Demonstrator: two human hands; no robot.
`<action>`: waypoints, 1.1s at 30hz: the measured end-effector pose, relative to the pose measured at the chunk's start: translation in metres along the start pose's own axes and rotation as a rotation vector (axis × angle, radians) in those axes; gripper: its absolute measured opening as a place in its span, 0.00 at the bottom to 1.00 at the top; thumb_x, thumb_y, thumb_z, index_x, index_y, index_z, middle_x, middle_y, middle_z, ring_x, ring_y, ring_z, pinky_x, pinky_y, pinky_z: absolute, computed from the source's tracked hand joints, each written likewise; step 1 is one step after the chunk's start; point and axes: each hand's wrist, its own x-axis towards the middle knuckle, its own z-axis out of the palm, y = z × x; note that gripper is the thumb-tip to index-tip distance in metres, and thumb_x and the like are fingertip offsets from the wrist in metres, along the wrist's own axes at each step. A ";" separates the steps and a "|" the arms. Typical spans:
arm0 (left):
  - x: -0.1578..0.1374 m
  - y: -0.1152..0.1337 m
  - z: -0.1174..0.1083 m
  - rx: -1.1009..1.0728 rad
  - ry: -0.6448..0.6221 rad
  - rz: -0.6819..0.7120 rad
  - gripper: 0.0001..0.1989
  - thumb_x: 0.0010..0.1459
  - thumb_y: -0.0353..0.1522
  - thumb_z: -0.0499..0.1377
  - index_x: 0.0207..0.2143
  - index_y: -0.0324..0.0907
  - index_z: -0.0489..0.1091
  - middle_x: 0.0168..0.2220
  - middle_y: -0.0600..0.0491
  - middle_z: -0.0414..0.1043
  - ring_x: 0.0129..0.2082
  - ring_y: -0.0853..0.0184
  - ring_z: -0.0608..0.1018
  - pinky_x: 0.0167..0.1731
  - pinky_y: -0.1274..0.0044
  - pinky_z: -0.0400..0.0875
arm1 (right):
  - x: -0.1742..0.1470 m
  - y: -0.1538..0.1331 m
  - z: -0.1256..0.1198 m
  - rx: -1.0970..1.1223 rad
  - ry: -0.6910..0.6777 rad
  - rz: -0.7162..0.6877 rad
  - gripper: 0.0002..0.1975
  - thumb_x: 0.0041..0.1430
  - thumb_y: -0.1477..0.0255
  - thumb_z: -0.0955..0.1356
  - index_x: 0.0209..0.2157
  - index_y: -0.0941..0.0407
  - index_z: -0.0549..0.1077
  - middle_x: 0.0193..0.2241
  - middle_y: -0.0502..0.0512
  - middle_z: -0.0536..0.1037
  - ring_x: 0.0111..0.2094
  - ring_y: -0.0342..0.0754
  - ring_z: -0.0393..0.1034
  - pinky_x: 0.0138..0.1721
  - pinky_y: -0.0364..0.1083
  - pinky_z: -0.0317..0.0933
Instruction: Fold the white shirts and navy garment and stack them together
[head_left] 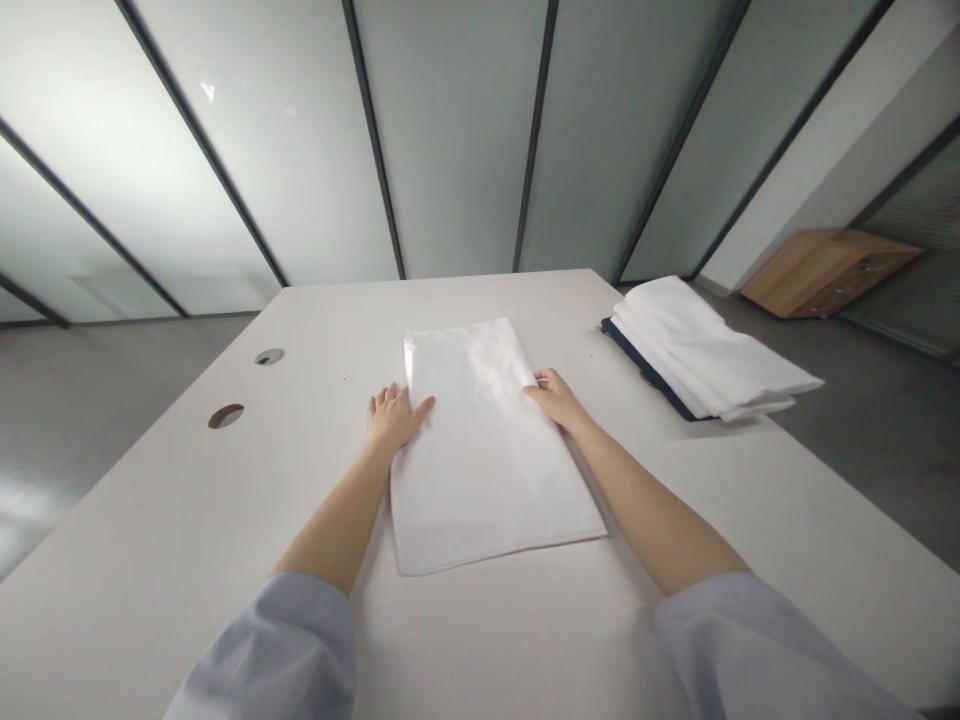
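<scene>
A folded white cloth (480,460) lies flat on the white table in front of me, its short edge towards me. At its left edge rests my left hand (396,415), fingers spread, with the thumb lying over the fabric and the other fingers on the tabletop side. On the opposite edge, my right hand (556,397) has its thumb on top and its fingers curled by the border, pinching the cloth's right side. Part of the right fingers is hidden behind the hand.
To the right, a stack of folded white cloths (697,345) lies on a dark navy piece (652,375), overhanging the right edge of the table (300,520). Two round cable holes are at the left, one open hole (226,416) and one capped (269,356). A wooden cabinet (817,270) stands beyond.
</scene>
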 end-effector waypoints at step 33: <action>0.004 -0.005 -0.010 -1.360 -0.447 -0.038 0.35 0.40 0.34 0.71 0.53 0.40 0.69 0.33 0.53 0.78 0.29 0.67 0.79 0.36 0.73 0.75 | -0.004 0.007 -0.018 0.493 -0.275 0.013 0.28 0.50 0.72 0.66 0.55 0.55 0.70 0.42 0.55 0.80 0.39 0.52 0.75 0.42 0.50 0.69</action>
